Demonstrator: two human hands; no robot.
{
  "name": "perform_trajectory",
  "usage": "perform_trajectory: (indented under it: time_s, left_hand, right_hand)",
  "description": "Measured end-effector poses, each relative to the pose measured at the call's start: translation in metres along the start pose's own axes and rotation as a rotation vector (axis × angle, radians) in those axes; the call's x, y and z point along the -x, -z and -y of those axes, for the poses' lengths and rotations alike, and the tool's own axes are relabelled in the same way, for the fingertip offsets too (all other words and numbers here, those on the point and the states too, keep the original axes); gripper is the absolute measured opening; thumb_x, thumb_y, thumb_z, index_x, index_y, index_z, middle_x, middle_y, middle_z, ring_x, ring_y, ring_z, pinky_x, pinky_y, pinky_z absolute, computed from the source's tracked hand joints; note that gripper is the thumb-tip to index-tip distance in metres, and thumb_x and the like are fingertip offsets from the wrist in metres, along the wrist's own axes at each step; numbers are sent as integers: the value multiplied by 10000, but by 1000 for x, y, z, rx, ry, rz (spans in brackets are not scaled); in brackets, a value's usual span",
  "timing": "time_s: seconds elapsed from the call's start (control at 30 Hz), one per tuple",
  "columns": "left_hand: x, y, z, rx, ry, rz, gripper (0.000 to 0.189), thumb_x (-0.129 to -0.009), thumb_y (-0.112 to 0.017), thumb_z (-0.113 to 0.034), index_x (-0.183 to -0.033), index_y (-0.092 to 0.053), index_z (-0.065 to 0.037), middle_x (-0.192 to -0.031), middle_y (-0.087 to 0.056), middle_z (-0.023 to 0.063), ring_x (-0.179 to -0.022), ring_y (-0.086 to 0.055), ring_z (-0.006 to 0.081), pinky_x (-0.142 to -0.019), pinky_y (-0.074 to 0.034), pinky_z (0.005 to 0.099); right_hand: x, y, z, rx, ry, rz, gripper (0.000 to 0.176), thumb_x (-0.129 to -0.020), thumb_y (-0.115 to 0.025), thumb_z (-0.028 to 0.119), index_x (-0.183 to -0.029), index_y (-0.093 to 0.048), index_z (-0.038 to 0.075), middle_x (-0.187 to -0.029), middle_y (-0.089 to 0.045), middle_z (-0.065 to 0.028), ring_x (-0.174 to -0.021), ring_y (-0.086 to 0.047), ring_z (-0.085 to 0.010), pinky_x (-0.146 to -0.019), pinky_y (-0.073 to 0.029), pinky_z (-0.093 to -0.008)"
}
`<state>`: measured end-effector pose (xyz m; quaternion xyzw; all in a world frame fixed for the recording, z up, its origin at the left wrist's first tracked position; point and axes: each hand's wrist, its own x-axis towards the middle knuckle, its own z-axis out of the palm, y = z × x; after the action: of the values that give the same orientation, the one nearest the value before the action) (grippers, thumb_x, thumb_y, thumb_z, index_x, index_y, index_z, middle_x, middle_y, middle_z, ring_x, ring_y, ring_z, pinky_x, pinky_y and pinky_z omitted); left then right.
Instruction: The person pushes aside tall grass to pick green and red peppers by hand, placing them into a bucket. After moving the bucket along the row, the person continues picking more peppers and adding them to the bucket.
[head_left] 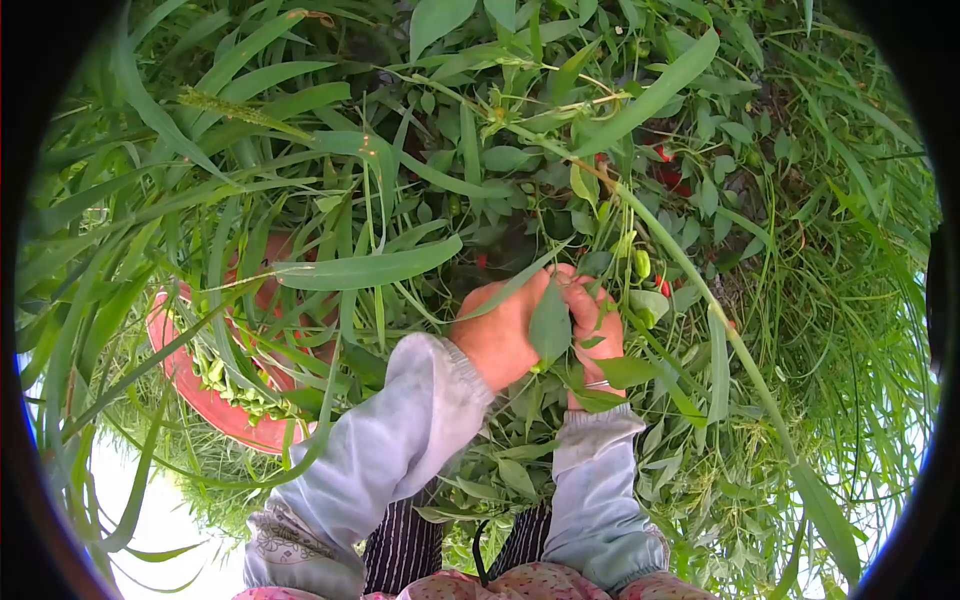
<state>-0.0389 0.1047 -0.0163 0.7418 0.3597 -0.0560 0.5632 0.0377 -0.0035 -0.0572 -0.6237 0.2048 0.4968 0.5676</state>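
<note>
Meeting among the leaves of a chilli pepper plant (515, 475), the left hand (503, 325) and right hand (594, 318) are together, their fingers curled inward and the two sets touching or nearly so. A broad pepper leaf (550, 322) hangs across the front of them, so I cannot tell whether either is closed on a pod or a stem. A thin bangle (598, 385) circles the right wrist, and both arms wear pale sleeves.

Just beyond the right hand, to its right and slightly farther forward, hangs a green pepper (641, 264), its long axis running roughly fore and aft as seen from above. The right hand is clearly the nearer one to it; the left lies on the far side of the right. Close by are a second green pepper (648, 314), partly behind foliage, and a small red pepper (663, 286).

A long grass stem (735, 340) slants past these pods on the right, apart from the hands. Well to the left, nearer the left arm, a red basin (175, 355) holds many green pods (230, 385), partly screened by grass blades. Striped trousers (403, 530) show below.
</note>
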Motion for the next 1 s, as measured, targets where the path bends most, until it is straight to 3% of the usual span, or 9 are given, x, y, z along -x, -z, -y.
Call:
perform_trajectory:
  time_s: [0.07, 0.2, 0.33, 0.37, 0.5, 0.77, 0.87, 0.97, 1.0]
  left_hand:
    - [-7, -5, 35, 784, 261, 131, 153, -795, -629, -75, -761, -479, -69, -710, -576, 35, -646, -585, 122, -536, -454, 263]
    - [-48, 24, 56, 483, 489, 5, 108, -775, -532, 39, -762, -485, -58, -742, -597, 55, -594, -562, 100, -493, -432, 230]
    - [-73, 7, 65, 64, 206, 23, 263, -785, -552, -90, -1042, -579, -42, -778, -626, 85, -613, -590, 137, -589, -479, 292]
    - [-83, -1, 70, -139, 245, 64, 386, -795, -575, -164, -1167, -547, -66, -834, -644, 131, -706, -639, 228, -675, -494, 352]
    - [-92, -22, 72, -329, 275, 28, 334, -791, -608, -213, -1090, -593, -66, -907, -643, 195, -855, -609, 384, -748, -478, 452]
    - [-65, -4, 54, -568, 189, 135, 204, -747, -649, -253, -797, -637, -56, -737, -628, 177, -715, -591, 397, -658, -484, 456]
    - [-32, -1, 51, -347, 101, 213, 226, -749, -688, -247, -743, -604, -37, -638, -615, 124, -576, -594, 299, -551, -469, 387]
    - [-17, 7, 62, 261, 423, 157, 234, -765, -706, -234, -715, -587, -39, -558, -556, 30, -481, -524, 145, -469, -421, 309]
    - [-21, 13, 78, 222, 340, 85, 232, -783, -693, -236, -710, -581, -45, -555, -526, 3, -477, -489, 103, -439, -402, 283]
  right_hand:
    - [1, -3, 7, -86, -83, 41, 177, -833, -628, 120, -899, -582, -38, -816, -584, -78, -684, -536, -152, -662, -432, -251]
    - [-6, 5, 1, -113, -59, 108, 208, -824, -638, 149, -900, -589, -39, -818, -579, -83, -642, -512, -153, -628, -414, -261]
    - [2, -4, 5, -152, 10, 39, 218, -814, -648, 157, -902, -600, -37, -767, -574, -87, -623, -505, -154, -585, -409, -265]
    - [3, -8, 7, -169, -3, 0, 205, -806, -656, 142, -897, -611, -37, -760, -576, -92, -621, -506, -157, -567, -414, -266]
    - [-1, -3, 1, -209, -42, 60, 187, -804, -663, 132, -892, -619, -27, -758, -574, -93, -613, -511, -160, -531, -414, -267]
    - [2, -7, 7, -141, -51, 79, 256, -830, -639, 209, -951, -618, -17, -764, -578, -69, -628, -494, -147, -590, -389, -262]
    - [2, -5, 6, -166, -66, 64, 248, -822, -648, 189, -947, -618, -23, -753, -580, -73, -612, -508, -147, -574, -410, -268]
    - [-3, -3, 0, -177, -36, 73, 234, -812, -659, 152, -940, -620, -40, -725, -584, -85, -565, -525, -158, -536, -447, -295]
    - [-3, -2, -2, -177, -27, 73, 234, -811, -661, 151, -940, -620, -40, -729, -585, -87, -566, -525, -160, -539, -445, -295]
